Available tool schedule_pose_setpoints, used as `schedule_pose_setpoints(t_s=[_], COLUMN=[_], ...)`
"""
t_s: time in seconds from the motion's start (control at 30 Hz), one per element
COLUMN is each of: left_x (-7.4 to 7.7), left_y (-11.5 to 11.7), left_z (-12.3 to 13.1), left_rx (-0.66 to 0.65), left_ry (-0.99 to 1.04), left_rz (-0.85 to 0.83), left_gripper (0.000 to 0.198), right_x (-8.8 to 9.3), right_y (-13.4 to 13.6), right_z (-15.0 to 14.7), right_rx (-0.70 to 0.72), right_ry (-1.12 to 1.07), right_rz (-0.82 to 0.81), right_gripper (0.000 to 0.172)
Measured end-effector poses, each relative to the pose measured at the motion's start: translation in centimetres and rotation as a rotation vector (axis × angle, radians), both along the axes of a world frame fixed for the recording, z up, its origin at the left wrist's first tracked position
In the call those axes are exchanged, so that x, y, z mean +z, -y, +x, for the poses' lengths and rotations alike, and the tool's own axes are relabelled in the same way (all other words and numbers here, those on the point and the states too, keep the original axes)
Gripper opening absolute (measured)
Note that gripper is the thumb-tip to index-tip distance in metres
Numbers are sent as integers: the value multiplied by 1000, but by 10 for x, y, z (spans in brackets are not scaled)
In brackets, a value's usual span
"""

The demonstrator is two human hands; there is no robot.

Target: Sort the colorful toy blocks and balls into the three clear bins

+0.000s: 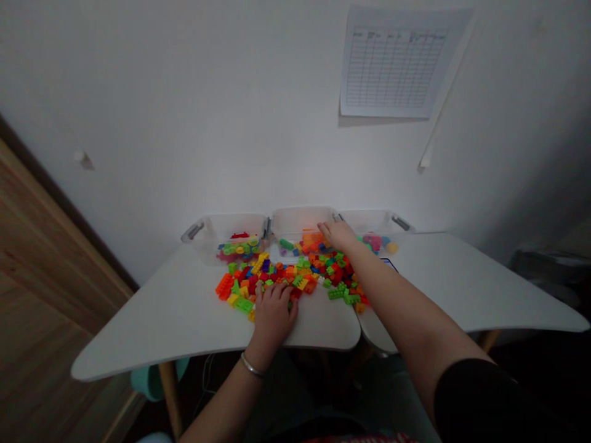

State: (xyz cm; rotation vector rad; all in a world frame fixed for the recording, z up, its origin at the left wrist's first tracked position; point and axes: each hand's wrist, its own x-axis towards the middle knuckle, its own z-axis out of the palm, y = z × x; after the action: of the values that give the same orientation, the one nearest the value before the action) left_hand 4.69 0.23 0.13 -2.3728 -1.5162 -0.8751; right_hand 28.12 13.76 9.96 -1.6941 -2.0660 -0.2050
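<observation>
A spread heap of coloured toy building bricks lies on the white table, mostly red, orange, green and yellow. My left hand rests on the near edge of this heap with its fingers apart, and no brick shows in its grip. My right hand reaches over the clear middle bin, near its right side. Its fingers stretch out to the left above orange pieces inside, and nothing shows between them. My right forearm covers part of the heap's right end.
A clear left bin holds green, yellow and red pieces. The clear right bin has pink, blue and yellow ones. Behind the bins stands a white wall with a printed sheet. Two white tabletops meet near the middle. A dark-edged flat object lies beside my right forearm.
</observation>
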Motion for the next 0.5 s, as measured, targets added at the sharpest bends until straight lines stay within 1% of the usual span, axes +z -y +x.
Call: schedule_pose_setpoints(t_s=[0.13, 0.23, 0.27, 0.33, 0.4, 0.5], left_x=[0, 0, 0, 0, 1, 1], left_y=[0, 0, 0, 0, 0, 0], left_z=[0, 0, 0, 0, 0, 1], left_rx=[-4, -5, -5, -6, -7, -9], left_ry=[2, 6, 6, 4, 2, 5], left_rz=[7, 11, 9, 0, -9, -10], left_gripper=[25, 25, 26, 26, 26, 26], right_x=[2, 8, 11, 17, 23, 25], right_y=[-2, 1, 3, 8, 16, 37], right_z=[4, 7, 8, 10, 11, 7], right_rx=[10, 70, 90, 120, 140, 159], right_ry=[-10, -94, -146, -310, -517, -733], right_rz=[-65, -90, -75, 25, 189, 389], right_gripper=[43, 41, 42, 43, 42, 38])
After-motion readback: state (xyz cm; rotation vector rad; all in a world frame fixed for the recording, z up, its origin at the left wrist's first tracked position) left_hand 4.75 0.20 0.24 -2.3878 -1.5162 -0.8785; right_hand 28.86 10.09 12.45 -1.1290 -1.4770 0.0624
